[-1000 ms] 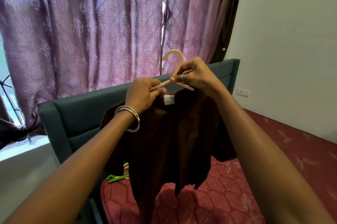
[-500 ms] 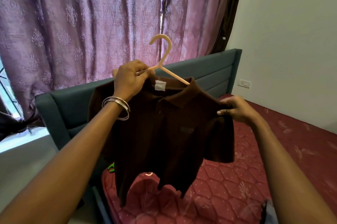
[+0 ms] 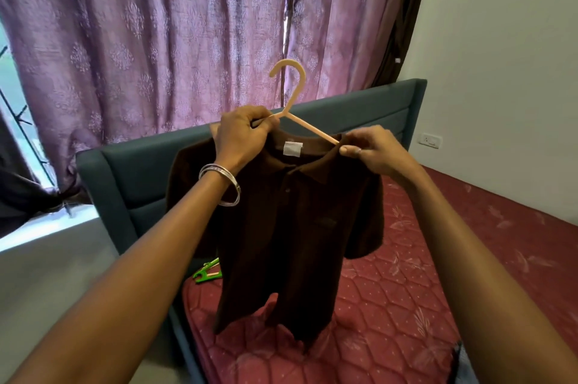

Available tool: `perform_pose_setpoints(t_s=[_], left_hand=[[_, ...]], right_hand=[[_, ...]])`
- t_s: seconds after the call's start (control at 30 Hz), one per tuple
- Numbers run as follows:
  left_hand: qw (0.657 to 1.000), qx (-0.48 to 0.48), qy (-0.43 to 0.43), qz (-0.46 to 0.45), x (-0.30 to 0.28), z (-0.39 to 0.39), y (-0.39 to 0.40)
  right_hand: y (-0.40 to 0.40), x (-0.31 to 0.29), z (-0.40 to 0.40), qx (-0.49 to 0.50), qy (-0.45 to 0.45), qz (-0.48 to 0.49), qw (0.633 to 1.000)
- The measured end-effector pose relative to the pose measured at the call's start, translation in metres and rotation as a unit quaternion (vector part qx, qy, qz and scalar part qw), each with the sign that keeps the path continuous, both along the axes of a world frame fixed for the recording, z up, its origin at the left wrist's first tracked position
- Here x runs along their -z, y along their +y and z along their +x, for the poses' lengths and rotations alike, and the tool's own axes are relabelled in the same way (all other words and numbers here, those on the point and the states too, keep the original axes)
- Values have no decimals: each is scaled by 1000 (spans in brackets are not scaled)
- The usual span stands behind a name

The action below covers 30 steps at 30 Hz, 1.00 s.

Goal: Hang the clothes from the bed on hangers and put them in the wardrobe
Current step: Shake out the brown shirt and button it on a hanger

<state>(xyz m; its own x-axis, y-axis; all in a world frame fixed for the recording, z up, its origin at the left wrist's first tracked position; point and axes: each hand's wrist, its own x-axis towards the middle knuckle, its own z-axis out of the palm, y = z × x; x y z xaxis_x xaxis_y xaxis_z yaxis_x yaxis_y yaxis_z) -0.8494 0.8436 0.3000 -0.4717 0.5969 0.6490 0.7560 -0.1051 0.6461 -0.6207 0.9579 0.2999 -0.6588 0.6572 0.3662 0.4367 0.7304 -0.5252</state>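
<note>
A beige hanger (image 3: 289,92) is being gripped by the left hand (image 3: 242,136); the brown polo shirt (image 3: 291,227) collar is being pinched by the right hand (image 3: 375,152)

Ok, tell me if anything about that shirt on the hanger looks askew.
The beige plastic hanger sits tilted; its right arm lies bare outside the dark brown polo shirt collar, where the right hand pinches.

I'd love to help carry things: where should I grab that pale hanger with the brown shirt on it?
Take the pale hanger by the bare neck under its hook, reaching from above. The brown shirt covers its lower arms, the left hand grips the left arm and the right hand pinches the collar, so probably only the top is free.
</note>
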Motion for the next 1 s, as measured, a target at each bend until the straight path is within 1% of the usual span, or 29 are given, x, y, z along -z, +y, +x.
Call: perform_pose_setpoints(t_s=[0.07, 0.17, 0.23, 0.3, 0.37, 0.4, 0.47, 0.53, 0.6, 0.67, 0.7, 0.77, 0.83, 0.9, 0.93, 0.97, 1.0], left_hand=[[1000, -12, -3, -13, 2, -1, -4], [999, -23, 1, -28, 0, -5, -9], [998, -61, 9, -26, -1, -8, -17], [991, -124, 36, -36, -3, -11, -28], [987, -148, 51, -41, -8, -15, -37], [986, -152, 54, -40, -14, -18, -43], [985, -158, 56, -35, -24, -23, -52], [982, -178, 65, -18, -34, -33, -69], [979, -193, 62, -12, -44, -47, -87], [977, -204, 55, -12, -54, -64, -111], [971, -229, 68, -14, -59, -76, -129], [956, -275, 96, -14, -67, -101, -168], [951, -296, 92, -1, -76, -128, -210], [962, -261, 75, 12, -85, -151, -245], [964, -253, 74, 9, -95, -170, -278], [969, -235, 73, -14, -97, -179, -294], [967, -239, 74, -47, -103, -197, -328]], right_hand=[[-2, -2, -11, 13, -10, 16, 1000], [0, -10, -13, 19, -31, -28, 999], [-5, -14, -15, 37, -13, -35, 999], [-15, -18, -22, 40, 50, 4, 998], [-28, -24, -34, 15, 95, 59, 994], [-36, -29, -44, -8, 102, 69, 992], [-51, -36, -64, -41, 87, 66, 993], [-61, -42, -91, -33, 72, 95, 992], [-71, -50, -113, -9, 84, 138, 987], [-85, -62, -137, -24, 107, 161, 981], [-98, -67, -155, -39, 105, 176, 978], [-127, -74, -195, -51, 72, 214, 973], [-161, -80, -238, -81, 73, 228, 968], [-186, -86, -271, -132, 105, 215, 962], [-210, -93, -302, -171, 129, 213, 953], [-219, -96, -313, -184, 135, 212, 950], [-243, -101, -339, -196, 144, 217, 946]])
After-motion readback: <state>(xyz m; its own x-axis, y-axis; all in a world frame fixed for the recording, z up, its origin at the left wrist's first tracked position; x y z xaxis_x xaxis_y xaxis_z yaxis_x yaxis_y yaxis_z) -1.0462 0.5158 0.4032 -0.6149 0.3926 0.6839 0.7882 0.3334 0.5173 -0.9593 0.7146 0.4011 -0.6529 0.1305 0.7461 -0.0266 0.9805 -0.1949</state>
